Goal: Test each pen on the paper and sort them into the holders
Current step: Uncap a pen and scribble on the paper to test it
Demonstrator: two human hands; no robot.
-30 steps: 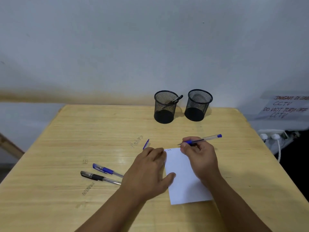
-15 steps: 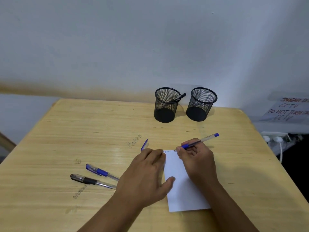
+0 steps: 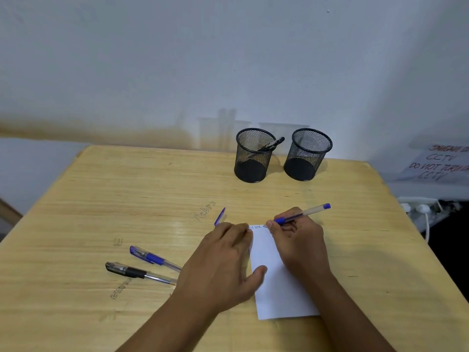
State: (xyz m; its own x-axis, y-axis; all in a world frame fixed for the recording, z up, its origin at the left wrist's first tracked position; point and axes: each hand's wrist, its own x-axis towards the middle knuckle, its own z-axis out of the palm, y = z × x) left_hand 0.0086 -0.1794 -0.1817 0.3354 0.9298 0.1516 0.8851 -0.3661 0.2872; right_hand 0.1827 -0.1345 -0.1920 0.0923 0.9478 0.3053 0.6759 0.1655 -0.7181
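Note:
My right hand (image 3: 299, 240) grips a clear pen with blue grip (image 3: 304, 214), its tip on the top edge of a white paper (image 3: 276, 285) beside small blue scribbles. My left hand (image 3: 223, 262) lies flat, fingers spread, pressing the paper's left edge. A blue pen cap (image 3: 219, 216) lies just beyond my left fingers. A capped blue pen (image 3: 152, 257) and a capped black pen (image 3: 137, 272) rest on the table to the left. Two black mesh holders stand at the back: the left holder (image 3: 253, 156) contains a black pen, the right holder (image 3: 305, 154) looks empty.
The wooden table (image 3: 127, 189) ends at a white wall behind the holders. To the right, beyond the table edge, are a handwritten CCTV notice (image 3: 439, 162) and a power strip with white plugs (image 3: 418, 207).
My right hand slid the pen tip slightly left along the paper's top edge, adding to the scribble. The view shifted a little; my left hand stays on the paper.

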